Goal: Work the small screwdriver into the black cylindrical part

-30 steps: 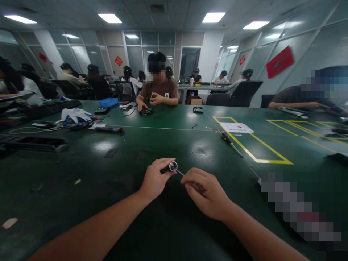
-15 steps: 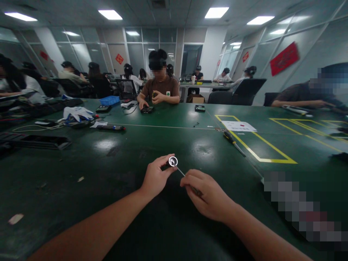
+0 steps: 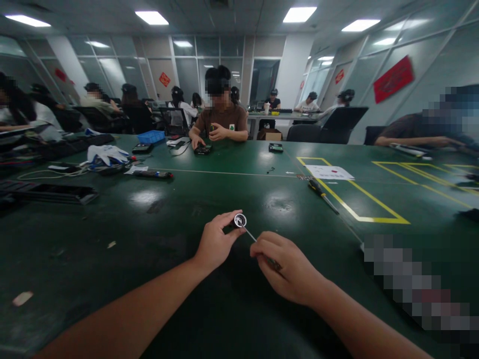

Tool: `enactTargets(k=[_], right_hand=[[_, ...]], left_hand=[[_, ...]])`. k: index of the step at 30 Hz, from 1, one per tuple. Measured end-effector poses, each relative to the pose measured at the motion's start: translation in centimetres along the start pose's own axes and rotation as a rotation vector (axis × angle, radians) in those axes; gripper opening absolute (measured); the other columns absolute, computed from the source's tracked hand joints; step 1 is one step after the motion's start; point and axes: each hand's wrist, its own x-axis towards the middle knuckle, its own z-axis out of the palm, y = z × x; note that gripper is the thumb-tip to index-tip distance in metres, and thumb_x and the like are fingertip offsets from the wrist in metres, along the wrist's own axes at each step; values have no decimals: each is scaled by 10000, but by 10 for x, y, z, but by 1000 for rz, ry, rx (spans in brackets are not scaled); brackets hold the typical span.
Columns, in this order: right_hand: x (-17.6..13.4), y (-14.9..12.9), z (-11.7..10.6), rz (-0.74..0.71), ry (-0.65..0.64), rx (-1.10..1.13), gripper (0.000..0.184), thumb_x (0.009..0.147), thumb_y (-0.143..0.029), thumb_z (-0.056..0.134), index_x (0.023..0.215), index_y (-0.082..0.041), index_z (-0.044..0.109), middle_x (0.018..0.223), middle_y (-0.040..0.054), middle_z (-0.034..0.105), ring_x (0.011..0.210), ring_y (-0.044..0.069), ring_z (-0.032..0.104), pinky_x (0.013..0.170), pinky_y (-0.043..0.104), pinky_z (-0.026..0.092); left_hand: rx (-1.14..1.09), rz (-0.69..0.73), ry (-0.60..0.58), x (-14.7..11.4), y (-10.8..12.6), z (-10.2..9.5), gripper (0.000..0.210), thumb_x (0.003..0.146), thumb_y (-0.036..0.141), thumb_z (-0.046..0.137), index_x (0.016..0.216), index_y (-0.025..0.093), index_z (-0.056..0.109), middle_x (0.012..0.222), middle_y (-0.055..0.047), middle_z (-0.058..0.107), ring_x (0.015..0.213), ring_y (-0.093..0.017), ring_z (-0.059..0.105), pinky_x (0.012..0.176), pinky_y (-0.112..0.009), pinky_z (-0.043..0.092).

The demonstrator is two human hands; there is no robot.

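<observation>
While fluorescent ceiling panels glare off a scuffed dark green worktable (image 3: 157, 234), the left hand (image 3: 215, 243) pinches a small round silver part (image 3: 240, 220) between thumb and fingertips, held just above the tabletop. The right hand (image 3: 286, 267) is closed in a loose fist around the handle of a thin screwdriver (image 3: 258, 244), whose slim shaft runs up from its fingers to meet the face of the round part.

Beyond the right hand's fingers, yellow tape lines (image 3: 359, 199) mark off a rectangle on the tabletop, with a black-and-yellow screwdriver (image 3: 322, 194) lying along one edge and a white sheet of paper (image 3: 329, 172) inside it. Far off past the left hand's fingers lie white gloves (image 3: 107, 153), a blue bin (image 3: 151, 136) and a long black tray (image 3: 48, 193).

Straight ahead of both hands, across the table, a person in a brown shirt (image 3: 222, 122) sits handling a small device. More seated workers fill the room, which is walled with glass partitions bearing red signs (image 3: 392, 79).
</observation>
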Motion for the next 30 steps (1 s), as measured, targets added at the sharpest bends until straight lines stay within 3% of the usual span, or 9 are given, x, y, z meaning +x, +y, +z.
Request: enactTargets(k=[10, 16, 19, 21, 23, 26, 30], right_hand=[[-1, -3, -1, -69, -11, -98, 186, 877, -47, 496, 930, -190, 602, 880, 47, 581, 801, 185, 534, 688, 316, 385], [-2, 0, -3, 4, 23, 86, 175, 886, -58, 503, 927, -202, 594, 874, 26, 592, 788, 168, 559, 697, 307, 410], [-4, 3, -2, 82, 51, 236, 103, 964, -179, 510, 970, -217, 606, 854, 13, 597, 738, 158, 550, 667, 301, 417], [-3, 6, 2, 175, 126, 374, 126, 1015, -289, 487, 1052, -232, 594, 842, 6, 596, 724, 160, 549, 652, 300, 427], [-1, 11, 7, 268, 301, 519, 163, 1041, -354, 458, 1136, -246, 535, 809, -7, 590, 738, 167, 566, 669, 305, 452], [4, 20, 10, 338, 498, 587, 188, 1048, -422, 460, 1017, -244, 512, 719, -30, 573, 669, 155, 556, 663, 304, 458], [10, 28, 9, 418, 505, 667, 270, 1024, -479, 498, 915, -233, 516, 713, -22, 599, 647, 158, 592, 670, 320, 504]], left_hand=[[44, -30, -9, -3, 3, 3, 435, 841, 151, 734, 1264, 245, 689, 1262, -42, 719, 1185, -216, 661, 1080, -421, 499], [126, 95, -42, -2, 2, 0, 372, 823, 89, 740, 1156, 255, 737, 1197, -34, 739, 1157, -216, 645, 1060, -423, 488], [152, 124, -63, -2, 3, -1, 372, 830, 77, 730, 1149, 269, 738, 1190, -26, 737, 1162, -220, 627, 1050, -427, 478], [160, 105, -95, -2, 6, -1, 359, 840, 86, 726, 1146, 274, 738, 1180, -22, 738, 1144, -221, 631, 1046, -438, 470], [164, 80, -137, -3, 9, -1, 339, 853, 110, 726, 1148, 278, 737, 1175, -18, 739, 1116, -220, 644, 1058, -459, 451], [165, 83, -203, -5, 12, 0, 322, 874, 155, 722, 1165, 290, 733, 1190, -15, 736, 1098, -224, 648, 1064, -476, 433], [144, 90, -223, -5, 11, 0, 349, 865, 148, 728, 1186, 285, 731, 1199, -22, 731, 1094, -225, 640, 981, -420, 486]])
